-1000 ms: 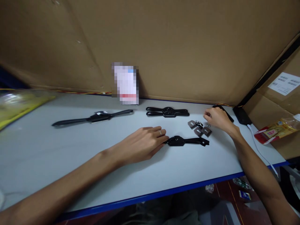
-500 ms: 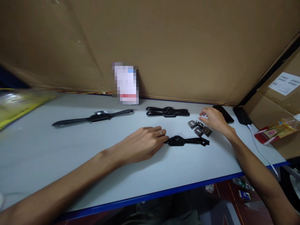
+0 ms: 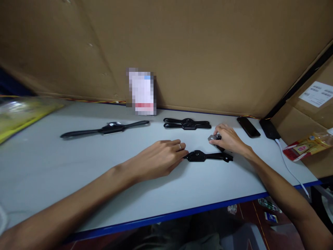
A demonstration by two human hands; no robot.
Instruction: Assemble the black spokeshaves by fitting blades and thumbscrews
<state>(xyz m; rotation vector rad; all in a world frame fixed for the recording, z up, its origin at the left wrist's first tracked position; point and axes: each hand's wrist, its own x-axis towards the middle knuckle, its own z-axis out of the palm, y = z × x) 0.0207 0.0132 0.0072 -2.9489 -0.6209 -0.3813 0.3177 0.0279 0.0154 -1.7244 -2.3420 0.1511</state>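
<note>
My left hand (image 3: 166, 158), with a ring on one finger, is closed around the left handle of a black spokeshave body (image 3: 197, 156) lying near the front of the table. My right hand (image 3: 229, 139) reaches down over a small pile of metal parts, thumb and fingers pinched at a flat grey spokeshave blade (image 3: 212, 138). It covers most of the other parts in the pile. Behind them, two black spokeshaves (image 3: 187, 124) lie side by side. Another spokeshave (image 3: 111, 128), with a shiny part at its middle, rests farther left.
A phone (image 3: 248, 127) and a black device (image 3: 269, 129) with a white cable (image 3: 288, 163) lie at the right. A blurred-out card (image 3: 143, 93) leans on the cardboard wall (image 3: 197, 52). Yellow-edged clear plastic (image 3: 23, 116) is at far left, a red-yellow package (image 3: 303, 147) at far right.
My right hand has moved left and down from beside the metal parts onto them, uncovering the phone. The left hand keeps its hold on the spokeshave.
</note>
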